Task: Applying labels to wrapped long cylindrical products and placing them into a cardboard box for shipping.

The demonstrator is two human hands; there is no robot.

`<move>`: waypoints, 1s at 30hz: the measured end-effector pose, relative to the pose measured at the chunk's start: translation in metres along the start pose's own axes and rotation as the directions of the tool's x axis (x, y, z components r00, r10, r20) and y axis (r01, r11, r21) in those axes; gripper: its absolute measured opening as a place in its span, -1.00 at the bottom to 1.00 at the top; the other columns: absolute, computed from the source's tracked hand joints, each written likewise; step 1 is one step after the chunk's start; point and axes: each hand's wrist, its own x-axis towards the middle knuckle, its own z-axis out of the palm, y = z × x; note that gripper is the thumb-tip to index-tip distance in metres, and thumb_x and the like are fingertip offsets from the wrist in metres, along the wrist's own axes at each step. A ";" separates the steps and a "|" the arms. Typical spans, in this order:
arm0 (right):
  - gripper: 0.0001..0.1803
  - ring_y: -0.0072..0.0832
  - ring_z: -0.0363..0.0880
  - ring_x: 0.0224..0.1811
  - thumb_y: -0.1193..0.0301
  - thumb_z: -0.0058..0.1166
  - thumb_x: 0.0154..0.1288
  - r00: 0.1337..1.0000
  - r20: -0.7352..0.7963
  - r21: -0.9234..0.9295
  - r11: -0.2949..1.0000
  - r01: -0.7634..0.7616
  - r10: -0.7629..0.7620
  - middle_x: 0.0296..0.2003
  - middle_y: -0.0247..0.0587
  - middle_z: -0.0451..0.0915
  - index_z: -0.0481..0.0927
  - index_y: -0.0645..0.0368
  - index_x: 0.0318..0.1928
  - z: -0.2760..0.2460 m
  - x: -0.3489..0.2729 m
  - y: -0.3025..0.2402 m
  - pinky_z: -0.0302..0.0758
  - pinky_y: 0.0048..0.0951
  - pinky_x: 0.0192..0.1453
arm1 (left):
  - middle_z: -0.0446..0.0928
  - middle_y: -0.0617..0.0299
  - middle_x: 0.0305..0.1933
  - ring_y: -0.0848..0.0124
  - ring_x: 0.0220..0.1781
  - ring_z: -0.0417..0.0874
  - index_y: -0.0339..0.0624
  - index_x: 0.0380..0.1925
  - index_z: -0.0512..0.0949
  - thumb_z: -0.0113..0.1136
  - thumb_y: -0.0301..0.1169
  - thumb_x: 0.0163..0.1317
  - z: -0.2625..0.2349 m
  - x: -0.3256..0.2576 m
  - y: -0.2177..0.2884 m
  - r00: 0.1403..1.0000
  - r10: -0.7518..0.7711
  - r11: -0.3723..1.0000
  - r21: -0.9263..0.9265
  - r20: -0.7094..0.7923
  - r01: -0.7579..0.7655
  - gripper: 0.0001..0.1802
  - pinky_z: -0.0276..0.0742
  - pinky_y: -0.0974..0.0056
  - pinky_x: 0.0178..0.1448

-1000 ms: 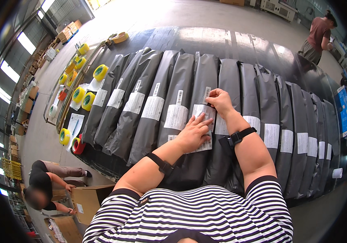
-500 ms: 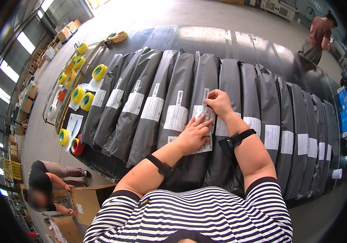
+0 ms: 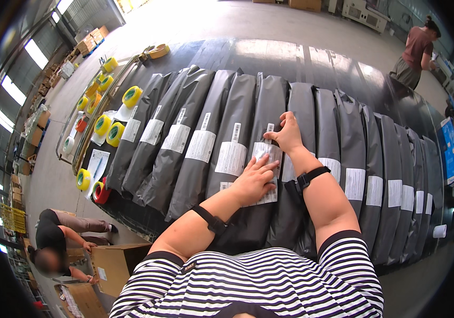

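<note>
Left hand point(image 3: 257, 180) spread flat, gripping nothing, hides part of shipping label point(image 3: 268, 150) on mid-row grey poly mailer point(image 3: 271, 100). Right hand point(image 3: 290, 135) half-curled, thumb at barcode strip point(image 3: 270, 127); grip unclear. Tape rolls point(image 3: 135, 94) leftward.

One wide fisheye view looks down from the head, above the striped shirt point(image 3: 248, 281), facing outward across the table point(image 3: 213, 58); the left hand point(image 3: 253, 183) and right hand point(image 3: 289, 137) are near, the floor point(image 3: 200, 21) well beyond them.

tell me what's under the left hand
The left hand lies over white labelling on a grey bag; parts show above and below the hand. The stretch directly beneath it is covered and can't be seen.
</note>
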 end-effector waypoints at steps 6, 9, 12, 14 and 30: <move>-0.49 0.11 0.61 -0.13 0.20 0.45 0.08 0.990 0.017 -0.127 0.982 -0.137 0.140 -0.23 0.07 0.63 0.47 0.26 -0.15 0.007 0.029 0.028 0.53 -0.07 -0.01 | 0.30 0.08 0.50 -0.08 0.62 0.02 -0.27 -0.32 0.42 0.27 -0.27 0.27 0.002 0.005 0.004 1.000 0.011 0.999 -0.053 -0.004 -0.011 -0.70 -0.07 -0.22 0.60; -0.65 -0.27 0.65 -0.28 0.27 0.37 0.22 0.967 0.161 0.146 0.965 -0.219 0.196 -0.30 -0.14 0.65 0.54 0.21 -0.14 -0.011 0.018 0.017 0.57 -0.30 -0.16 | 0.44 0.03 0.39 -0.11 0.48 0.31 -0.30 -0.36 0.42 0.31 -0.33 0.24 -0.007 0.001 -0.005 0.996 -0.068 0.967 -0.249 -0.058 0.051 -0.71 0.20 -0.09 0.51; -0.77 -0.67 0.56 -0.34 0.38 0.34 0.27 0.930 0.332 0.451 0.840 -0.302 0.156 -0.34 -0.34 0.61 0.58 0.17 -0.16 -0.061 -0.032 -0.028 0.50 -0.59 -0.25 | 0.57 0.04 0.26 0.02 0.22 0.57 -0.32 -0.42 0.43 0.34 -0.41 0.21 -0.051 -0.005 0.022 0.933 -0.313 0.819 -0.548 -0.180 0.170 -0.73 0.45 0.09 0.29; -0.75 -0.67 0.53 -0.36 0.42 0.41 0.18 0.853 0.472 0.602 0.788 -0.128 -0.222 -0.37 -0.37 0.60 0.59 0.18 -0.22 -0.083 -0.075 -0.040 0.48 -0.57 -0.26 | 0.63 0.06 0.15 0.23 0.03 0.64 -0.31 -0.49 0.46 0.37 -0.43 0.19 -0.060 -0.010 0.029 0.913 -0.304 0.808 -0.582 -0.271 0.096 -0.74 0.53 0.22 0.09; -0.78 -0.36 0.66 -0.34 0.51 0.21 0.29 0.995 0.099 0.201 0.979 -0.021 0.001 -0.40 -0.06 0.66 0.44 0.26 -0.15 -0.115 -0.231 -0.068 0.53 -0.34 -0.17 | 0.64 0.06 -0.42 0.20 -0.35 0.66 -0.26 -0.29 0.64 0.49 -0.24 0.10 -0.059 -0.032 0.088 0.964 -0.266 0.823 -0.525 -0.021 0.216 -0.66 0.55 0.14 -0.18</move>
